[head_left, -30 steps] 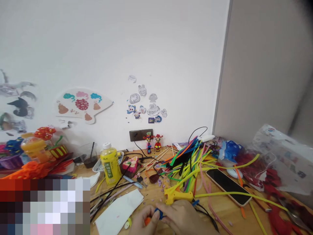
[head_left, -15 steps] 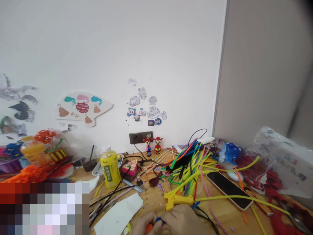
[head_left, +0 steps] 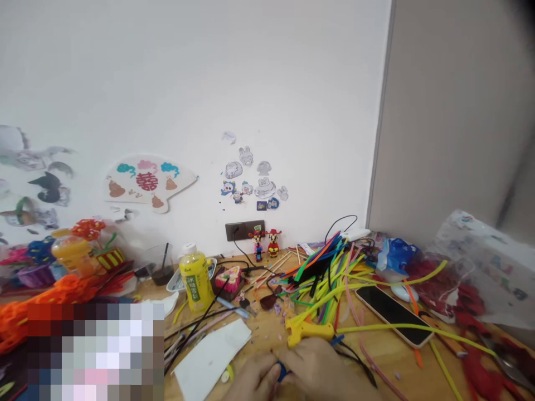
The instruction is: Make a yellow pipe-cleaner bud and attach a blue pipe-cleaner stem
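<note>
At the bottom of the head view, my left hand (head_left: 256,379) and my right hand (head_left: 320,367) meet over the wooden table. Between their closed fingertips is a small dark blue piece (head_left: 282,370), mostly covered, so its kind is unclear. Just beyond my right hand lies a yellow glue gun (head_left: 310,332) with a blue tip, partly hidden by the knuckles. A folded white paper sheet (head_left: 213,356) lies left of my left hand, with a small yellow curl (head_left: 228,373) between them.
Behind the glue gun spreads a heap of coloured fuzzy sticks (head_left: 330,278). A phone (head_left: 395,316) lies to the right, near scissors (head_left: 507,365). A yellow drink bottle (head_left: 195,281) stands at left; two small figurines (head_left: 273,243) stand by the wall. A pixelated patch covers the lower left.
The view has shifted slightly, moving the scene rightward and up. My hands still hold the blue piece together; an orange bit seen at my left fingers before is now hidden.
</note>
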The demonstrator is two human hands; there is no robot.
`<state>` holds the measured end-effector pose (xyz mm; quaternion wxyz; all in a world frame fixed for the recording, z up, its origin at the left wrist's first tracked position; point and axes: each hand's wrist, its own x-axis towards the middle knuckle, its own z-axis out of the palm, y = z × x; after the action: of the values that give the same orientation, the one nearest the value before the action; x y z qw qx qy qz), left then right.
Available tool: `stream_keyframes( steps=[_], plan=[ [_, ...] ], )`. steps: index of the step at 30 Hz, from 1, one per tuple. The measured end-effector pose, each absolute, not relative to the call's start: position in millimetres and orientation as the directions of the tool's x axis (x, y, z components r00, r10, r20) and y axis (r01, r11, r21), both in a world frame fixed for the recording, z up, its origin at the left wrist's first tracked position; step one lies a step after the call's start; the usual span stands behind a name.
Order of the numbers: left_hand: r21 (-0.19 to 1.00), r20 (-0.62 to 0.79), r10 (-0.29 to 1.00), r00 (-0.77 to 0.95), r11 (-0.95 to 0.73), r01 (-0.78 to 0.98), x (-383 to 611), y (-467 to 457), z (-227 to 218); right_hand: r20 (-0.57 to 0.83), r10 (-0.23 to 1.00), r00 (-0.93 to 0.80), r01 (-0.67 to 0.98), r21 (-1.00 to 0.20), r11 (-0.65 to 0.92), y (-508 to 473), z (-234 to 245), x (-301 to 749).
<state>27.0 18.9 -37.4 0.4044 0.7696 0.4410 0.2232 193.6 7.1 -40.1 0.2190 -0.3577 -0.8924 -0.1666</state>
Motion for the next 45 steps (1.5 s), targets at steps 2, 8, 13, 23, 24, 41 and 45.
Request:
stream_keyframes(
  steps=[2,8,13,23,24,41,45],
  plan=[
    [0.828,-0.077,0.808,0.584,-0.275,0.489,25,17,-25,0.463,0.559,-0.688,0.671,0.110,0.734,4,-37,196],
    [0.864,-0.135,0.760,0.636,-0.224,0.451,21,17,-24,0.424,0.578,-0.698,0.674,0.112,0.731,3,-43,197],
    [0.861,-0.073,0.817,0.573,-0.238,0.449,29,14,-25,0.422,0.652,-0.630,0.738,0.064,0.671,2,-41,196],
    [0.833,-0.073,0.756,0.650,-0.312,0.456,24,16,-26,0.372,0.570,-0.732,0.647,0.121,0.752,5,-47,200],
    [0.836,-0.094,0.736,0.671,-0.308,0.455,22,15,-25,0.369,0.544,-0.754,0.619,0.119,0.777,6,-45,201],
    [0.966,-0.188,0.656,0.731,-0.013,0.260,20,14,-23,0.542,0.439,-0.717,0.597,0.152,0.788,0,-23,203],
    [0.998,-0.048,0.779,0.625,0.057,0.006,21,21,-32,0.606,0.573,-0.552,0.721,0.002,0.692,2,-24,203]
  ],
)
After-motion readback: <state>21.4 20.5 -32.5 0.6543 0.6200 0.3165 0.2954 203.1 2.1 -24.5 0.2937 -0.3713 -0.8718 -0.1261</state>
